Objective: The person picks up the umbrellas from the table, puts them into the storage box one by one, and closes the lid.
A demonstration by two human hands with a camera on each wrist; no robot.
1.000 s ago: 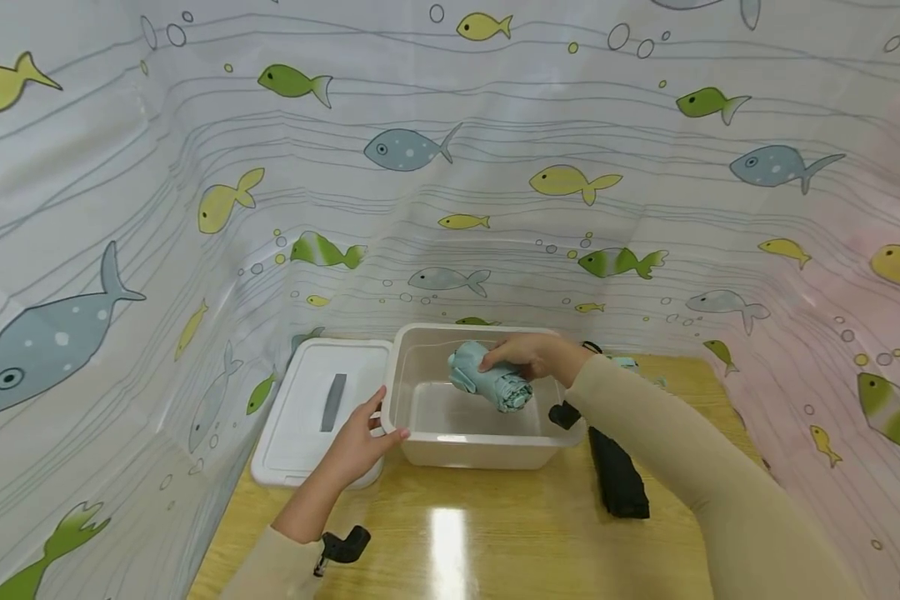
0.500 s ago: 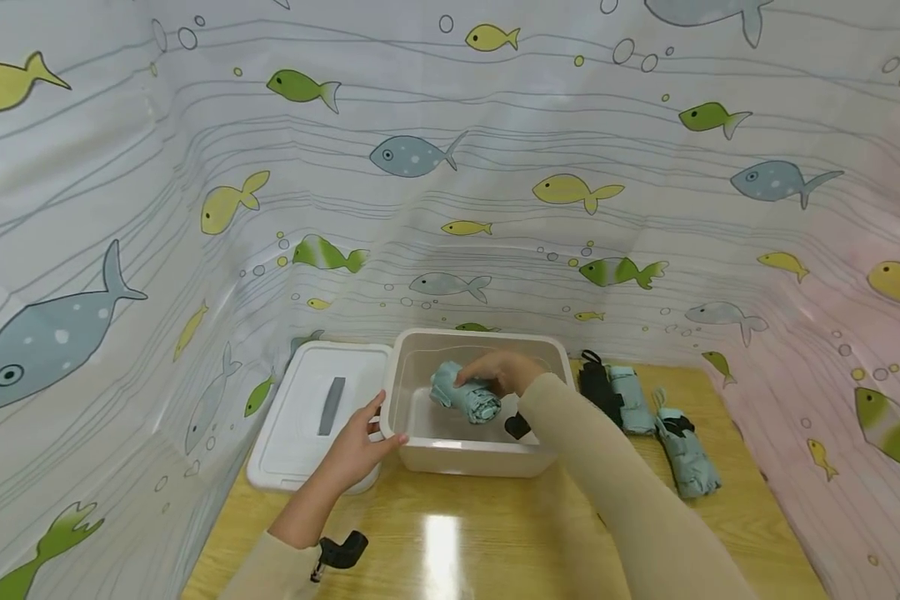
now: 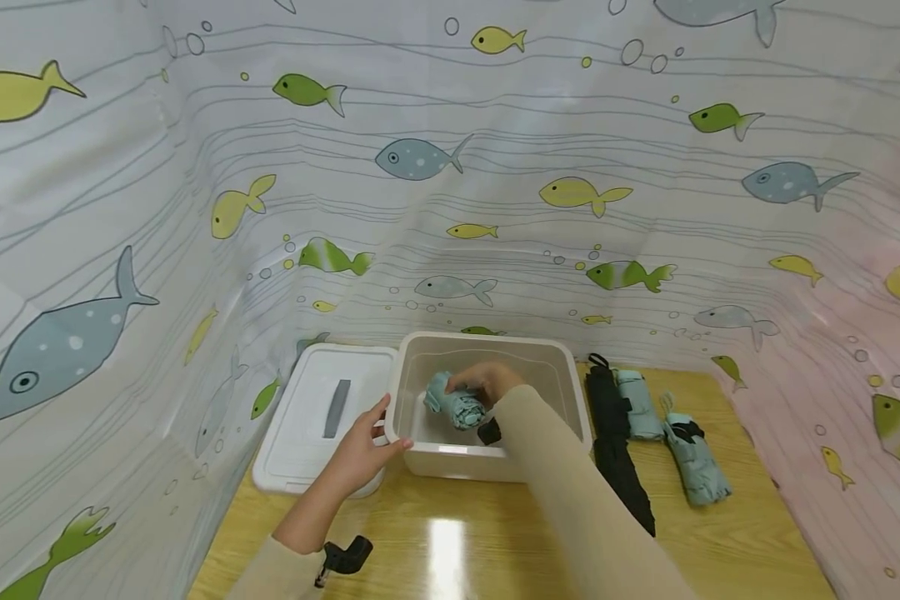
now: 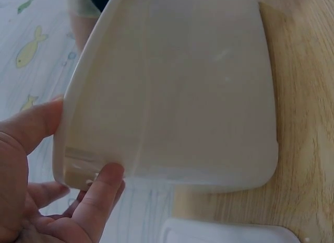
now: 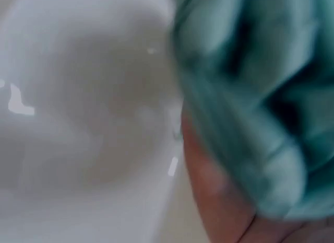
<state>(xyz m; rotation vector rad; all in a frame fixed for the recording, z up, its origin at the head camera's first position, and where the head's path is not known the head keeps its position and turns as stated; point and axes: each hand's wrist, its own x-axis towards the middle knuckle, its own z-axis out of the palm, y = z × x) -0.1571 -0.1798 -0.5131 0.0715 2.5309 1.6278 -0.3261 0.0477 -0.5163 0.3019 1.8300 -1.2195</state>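
A teal folding umbrella point(image 3: 457, 404), rolled up with its pleated end facing the front, is inside the white plastic box point(image 3: 487, 473). My right hand point(image 3: 487, 379) grips it from above; whether it touches the box floor is unclear. In the right wrist view the umbrella's fabric folds point(image 5: 250, 96) are close and blurred, with part of my hand point(image 5: 219, 196) beneath them. My left hand point(image 3: 363, 446) holds the box's front left corner. Its thumb and fingers spread along the rim in the left wrist view, where the box wall point(image 4: 209, 96) fills most of the picture.
A white lid point(image 3: 292, 446) with a grey handle lies left of the box. To the right are a long black folded umbrella point(image 3: 617, 450) and two teal umbrellas, one point(image 3: 640, 406) behind the other point(image 3: 696, 462). A fish-print curtain point(image 3: 495, 192) surrounds the wooden table point(image 3: 525, 533).
My right hand has lowered the teal umbrella into the box and shifted it a little left. The right arm's shift uncovers the items on the right. My left hand stays at the box corner.
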